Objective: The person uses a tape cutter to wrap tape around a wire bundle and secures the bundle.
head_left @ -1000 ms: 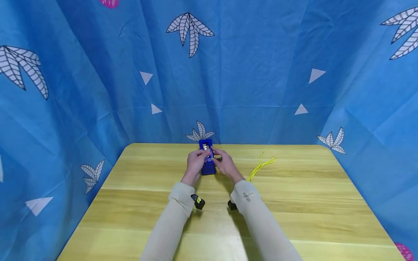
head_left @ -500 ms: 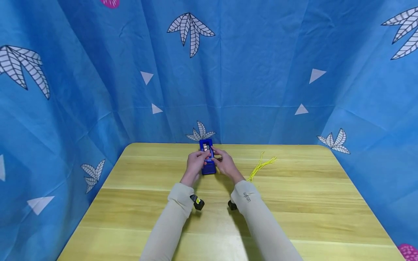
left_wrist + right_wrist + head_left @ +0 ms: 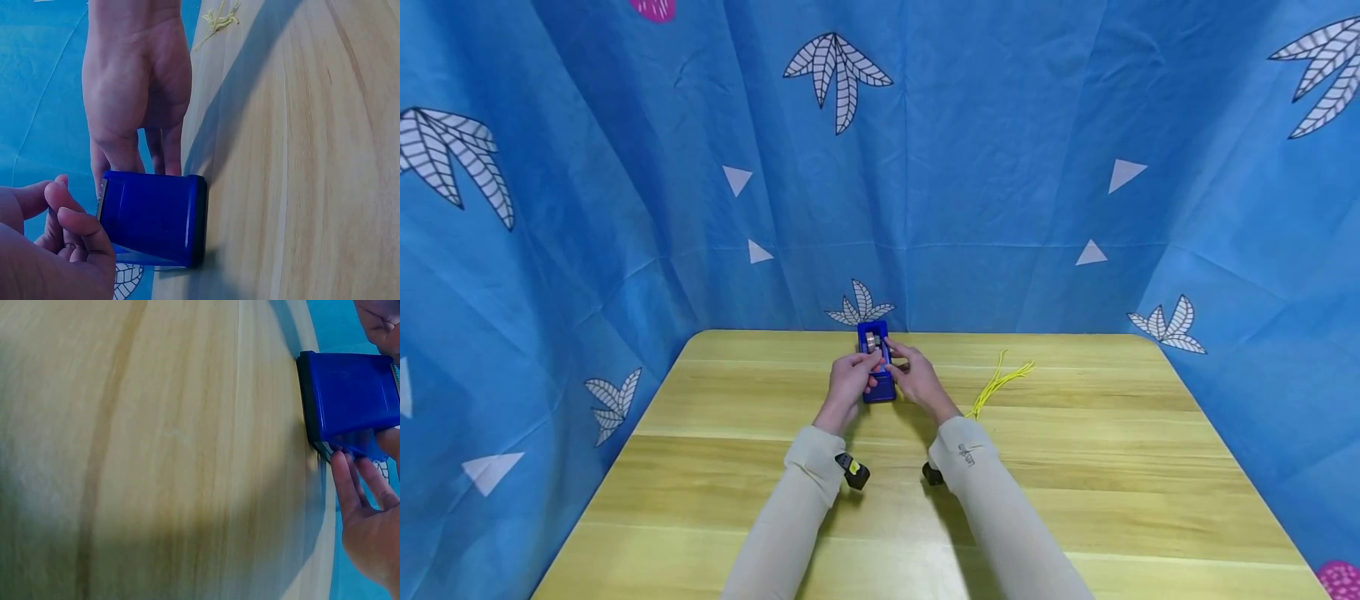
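Observation:
A blue tape dispenser (image 3: pixel 880 389) stands on the table near its far edge, with a small roll of tape (image 3: pixel 871 341) in its opening. At its left side, my left hand (image 3: pixel 847 380) has thumb and forefinger pinched together by the serrated cutter (image 3: pixel 102 199); they seem to hold the tape's end, though the clear strip barely shows. My right hand (image 3: pixel 921 383) grips the dispenser from the right, its fingers along the side wall, as the right wrist view shows. The dispenser's base (image 3: pixel 306 400) rests on the wood.
A bundle of yellow string (image 3: pixel 996 386) lies on the wooden table (image 3: pixel 1075 483), right of my right hand. Behind the table hangs a blue patterned cloth (image 3: pixel 970 167). A black wrist camera (image 3: pixel 855 473) sits at my left cuff.
My left hand has shifted slightly toward me and down along the dispenser, and the tape roll looks a little turned. The right hand and the dispenser have stayed almost in place.

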Demonstrator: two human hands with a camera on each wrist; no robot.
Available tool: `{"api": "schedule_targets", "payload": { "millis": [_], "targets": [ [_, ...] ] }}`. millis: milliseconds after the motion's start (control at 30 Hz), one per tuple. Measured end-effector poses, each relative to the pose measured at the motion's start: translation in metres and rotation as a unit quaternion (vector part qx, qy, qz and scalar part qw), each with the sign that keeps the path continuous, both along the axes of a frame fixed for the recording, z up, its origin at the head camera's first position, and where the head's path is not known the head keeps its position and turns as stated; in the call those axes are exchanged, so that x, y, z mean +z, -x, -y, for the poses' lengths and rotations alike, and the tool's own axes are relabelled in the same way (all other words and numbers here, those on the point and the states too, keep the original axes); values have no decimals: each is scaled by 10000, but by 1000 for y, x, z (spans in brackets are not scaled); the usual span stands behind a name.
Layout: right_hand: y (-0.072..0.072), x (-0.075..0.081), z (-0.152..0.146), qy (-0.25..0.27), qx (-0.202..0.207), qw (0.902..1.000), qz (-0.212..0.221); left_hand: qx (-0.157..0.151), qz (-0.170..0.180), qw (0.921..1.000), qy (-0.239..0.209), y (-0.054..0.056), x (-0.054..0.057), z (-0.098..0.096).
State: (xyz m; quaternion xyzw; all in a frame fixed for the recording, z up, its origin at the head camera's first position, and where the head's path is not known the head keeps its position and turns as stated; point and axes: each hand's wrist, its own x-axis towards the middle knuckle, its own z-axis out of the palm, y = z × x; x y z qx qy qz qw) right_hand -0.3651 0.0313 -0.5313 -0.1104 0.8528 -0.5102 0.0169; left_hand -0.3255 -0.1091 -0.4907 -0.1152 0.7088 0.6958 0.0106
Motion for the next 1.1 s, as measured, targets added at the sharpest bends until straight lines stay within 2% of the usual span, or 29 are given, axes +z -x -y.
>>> {"api": "schedule_targets", "payload": {
  "millis": [500, 900, 1100],
  "targets": [
    [-2, 1, 0, -58, -46, 10000, -9, 6, 1, 10000, 88, -3, -5, 0],
    [-3, 3, 2, -67, -57, 10000, 8, 48, -36, 10000, -24, -6, -5, 0],
    [-2, 2, 1, -44, -26, 10000, -69, 2, 11, 10000, 79, -8, -4, -3]
  ]
}}
